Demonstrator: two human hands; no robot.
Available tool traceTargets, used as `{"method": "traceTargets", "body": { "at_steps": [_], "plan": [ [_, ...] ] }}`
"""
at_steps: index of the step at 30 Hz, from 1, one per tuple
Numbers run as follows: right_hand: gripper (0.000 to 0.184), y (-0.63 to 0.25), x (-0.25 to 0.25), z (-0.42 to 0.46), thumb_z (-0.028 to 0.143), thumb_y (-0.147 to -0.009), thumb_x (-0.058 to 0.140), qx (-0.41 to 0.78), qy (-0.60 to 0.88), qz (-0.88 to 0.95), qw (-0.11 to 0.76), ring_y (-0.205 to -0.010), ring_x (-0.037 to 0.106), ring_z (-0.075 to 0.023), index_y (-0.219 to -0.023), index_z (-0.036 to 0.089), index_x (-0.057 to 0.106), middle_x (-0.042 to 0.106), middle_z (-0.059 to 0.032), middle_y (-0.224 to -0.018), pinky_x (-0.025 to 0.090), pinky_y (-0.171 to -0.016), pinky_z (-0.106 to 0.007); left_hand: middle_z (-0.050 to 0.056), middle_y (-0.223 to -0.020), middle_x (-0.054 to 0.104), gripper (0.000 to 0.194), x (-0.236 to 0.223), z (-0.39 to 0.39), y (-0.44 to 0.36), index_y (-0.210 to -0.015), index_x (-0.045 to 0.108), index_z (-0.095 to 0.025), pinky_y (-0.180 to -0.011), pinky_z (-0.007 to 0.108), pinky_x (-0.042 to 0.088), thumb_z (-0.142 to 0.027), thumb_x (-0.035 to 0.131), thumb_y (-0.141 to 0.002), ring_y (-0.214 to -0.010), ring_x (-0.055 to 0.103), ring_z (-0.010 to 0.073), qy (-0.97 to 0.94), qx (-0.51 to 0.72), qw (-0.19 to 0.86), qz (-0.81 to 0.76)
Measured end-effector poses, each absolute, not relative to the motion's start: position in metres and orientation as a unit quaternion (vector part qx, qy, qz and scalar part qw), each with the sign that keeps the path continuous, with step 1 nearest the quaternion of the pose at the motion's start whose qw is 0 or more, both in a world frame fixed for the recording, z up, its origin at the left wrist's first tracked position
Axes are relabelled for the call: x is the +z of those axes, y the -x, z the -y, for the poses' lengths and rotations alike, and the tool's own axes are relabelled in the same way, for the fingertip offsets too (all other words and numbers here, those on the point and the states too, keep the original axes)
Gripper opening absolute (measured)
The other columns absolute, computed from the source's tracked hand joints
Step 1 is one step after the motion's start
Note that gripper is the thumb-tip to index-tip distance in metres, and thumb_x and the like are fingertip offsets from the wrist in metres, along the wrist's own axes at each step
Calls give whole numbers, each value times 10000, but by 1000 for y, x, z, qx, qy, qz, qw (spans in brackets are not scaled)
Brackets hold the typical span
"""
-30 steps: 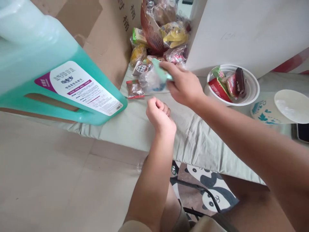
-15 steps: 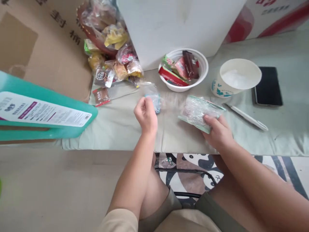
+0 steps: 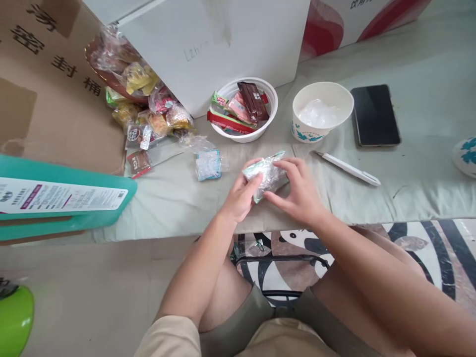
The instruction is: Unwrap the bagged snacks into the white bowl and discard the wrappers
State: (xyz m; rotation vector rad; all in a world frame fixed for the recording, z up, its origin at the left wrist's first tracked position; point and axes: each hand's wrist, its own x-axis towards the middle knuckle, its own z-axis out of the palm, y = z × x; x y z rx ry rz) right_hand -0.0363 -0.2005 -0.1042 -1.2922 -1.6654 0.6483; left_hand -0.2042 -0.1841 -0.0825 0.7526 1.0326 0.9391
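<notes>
The left hand point(image 3: 240, 198) pinches the clear packet point(image 3: 268, 174); the right hand point(image 3: 301, 192), loosely spread, apparently touches its right side.

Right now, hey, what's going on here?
A seated person has a clear-wrapped packet with green edges at both hands. The left hand grips one side; the right hand is at the other, its fingers spread. A small blue-and-white packet lies on the cloth nearby. Behind are a white bowl of wrapped snacks and a paper cup, with a black phone beside the cup.
</notes>
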Motion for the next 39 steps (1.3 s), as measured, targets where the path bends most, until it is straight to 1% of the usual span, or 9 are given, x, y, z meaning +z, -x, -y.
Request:
{"method": "traceTargets", "body": {
  "at_steps": [5,11,13,17,21,25,33,36,39],
  "plan": [
    [44,32,-97,191,258,-867,620,305,568,607,464,-894,624,-216,-872,236,657,648,-65,-972,516,-762,-373,56,-1118,730,589,-88,181,208,-1252,658,-247,-907,344,536,-561,799,-775,-1031,684,228,-384,421,683,-457],
    [65,28,-89,185,247,-877,593,455,593,395,533,-638,605,-145,-830,243,548,617,20,-704,487,-625,-293,30,-931,708,449,-86,170,232,-1064,665,-214,-728,302,552,-427,822,-702,-817,684,186,-376,440,632,-516],
    [72,29,-88,186,241,-869,601,477,587,353,550,-589,601,-132,-831,246,539,608,33,-669,486,-586,-275,39,-992,709,411,-88,169,238,-1096,647,-231,-673,290,545,-393,775,-741,-802,679,179,-429,439,562,-555],
    [86,32,-82,189,265,-865,626,496,576,370,534,-525,596,-128,-832,249,548,589,48,-606,476,-533,-265,108,-1411,618,441,-94,173,238,-1173,655,-251,-971,410,551,-379,778,-769,-1256,616,280,-663,381,350,-542],
    [108,33,-79,191,304,-885,612,517,565,378,520,-513,606,-144,-823,252,540,605,40,-589,484,-528,-278,112,-1316,679,177,-96,175,232,-972,718,-216,-1101,463,482,-351,731,-858,-1292,613,283,-756,334,282,-488],
    [90,27,-84,188,282,-880,598,503,596,337,528,-505,599,-146,-824,255,533,593,45,-601,491,-535,-287,63,-949,751,197,-95,173,233,-814,689,-218,-946,384,544,-358,633,-942,-1028,715,220,-704,405,328,-481],
    [218,1,-88,184,178,-778,551,412,663,354,515,-506,530,-149,-978,266,538,554,62,-616,440,-523,-289,-17,-723,594,250,-83,162,245,-776,518,-226,-713,268,504,-359,728,-804,-709,629,126,-242,660,458,-544],
    [375,-10,-86,188,155,-717,571,280,715,455,451,-669,613,-190,-1080,249,556,666,-21,-871,498,-625,-358,-40,-658,491,215,-78,162,250,-745,488,-218,-624,245,441,-270,691,-791,-610,539,99,-204,659,461,-557],
    [515,-12,-87,191,134,-671,616,106,695,570,425,-1011,647,-292,-1172,240,565,642,-126,-1186,528,-843,-482,-9,-812,577,169,-81,166,247,-841,559,-230,-674,261,456,-275,712,-786,-751,587,125,-364,625,382,-575]
  ]
}}
